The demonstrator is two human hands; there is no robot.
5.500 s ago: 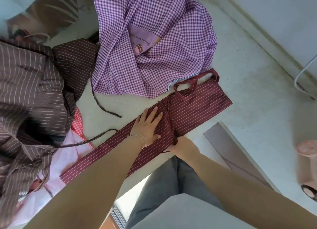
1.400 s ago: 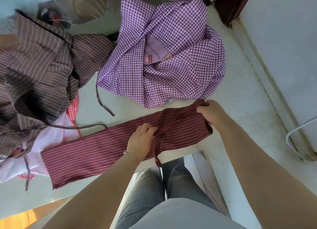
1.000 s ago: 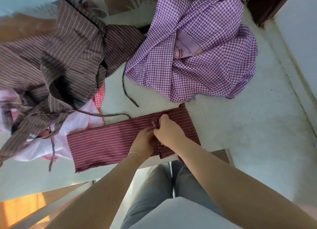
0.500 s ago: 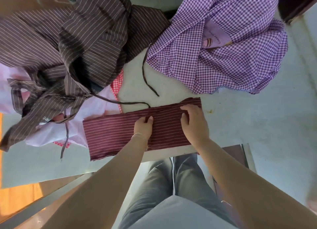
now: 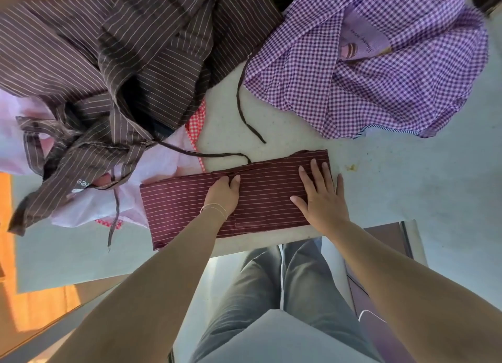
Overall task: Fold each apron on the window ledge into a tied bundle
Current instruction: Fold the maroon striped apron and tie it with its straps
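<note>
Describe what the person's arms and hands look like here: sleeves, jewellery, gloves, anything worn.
Both forearms are bare, with no sleeves in view and no gloves. The left hand has a thin, light chain bracelet round the wrist, doubled into two fine strands. The right hand shows no bracelet, watch or ring. Fingernails look short and unpainted.

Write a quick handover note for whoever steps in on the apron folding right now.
Left hand: fingers curled at the maroon striped apron, mid-strip; whether they grip it is unclear. Right hand: flat, pressing its right end.
Done: maroon apron folded into a flat strip at the ledge's front edge.
Left: finish and tie it; brown striped apron, purple gingham apron and pink apron unfolded.
</note>
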